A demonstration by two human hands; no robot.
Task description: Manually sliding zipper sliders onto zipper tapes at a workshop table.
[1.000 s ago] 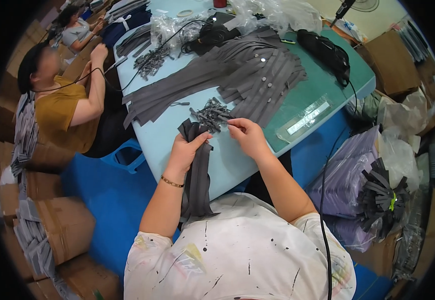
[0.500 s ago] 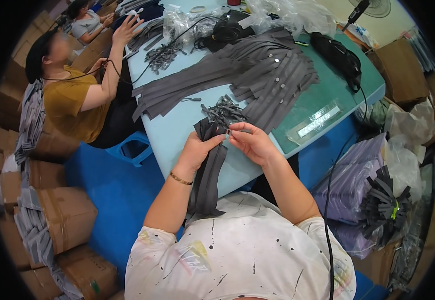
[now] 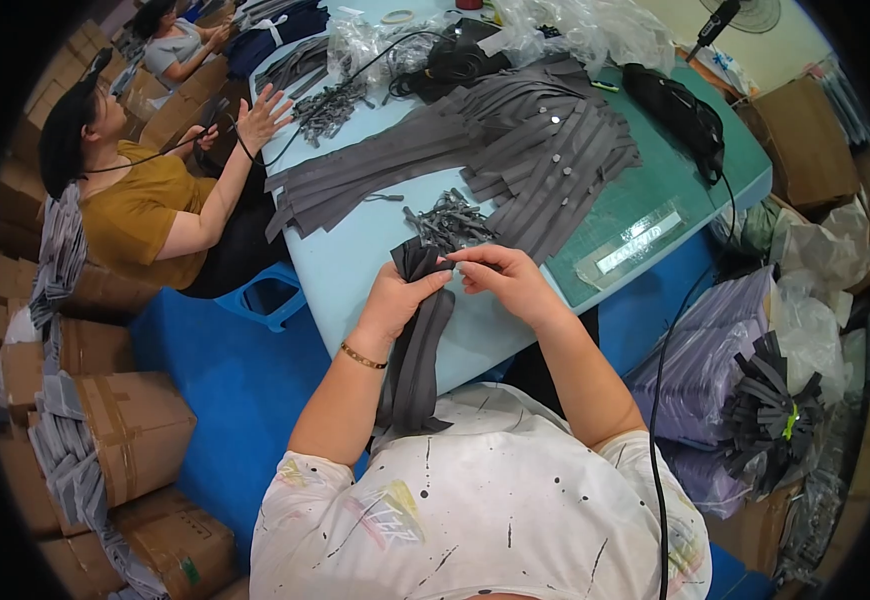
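My left hand [image 3: 402, 300] is closed around a bundle of dark grey zipper strips [image 3: 417, 365]. Their short ends stick up above the fist, and the long ends hang over the table edge to my lap. Close beside the left thumb, my right hand [image 3: 503, 283] pinches with thumb and forefinger at the strips' upper end. What lies between those fingertips is too small to make out. Just beyond both hands is a heap of small dark grey zipper pulls [image 3: 452, 220]. Farther back, many more zipper strips [image 3: 545, 150] lie fanned across the table.
The pale blue table [image 3: 340, 285] carries a green mat [image 3: 700, 215], a black pouch [image 3: 673, 120] and clear plastic bags [image 3: 595, 35]. At left sits a co-worker in a mustard shirt [image 3: 140, 215], near a blue stool [image 3: 265, 295]. Cartons [image 3: 135, 430] and wrapped bundles [image 3: 700, 365] flank me.
My right fingers have closed in at the strips' end, while my left hand keeps its grip. The co-worker's raised hand has come down toward the table edge, and their head has turned.
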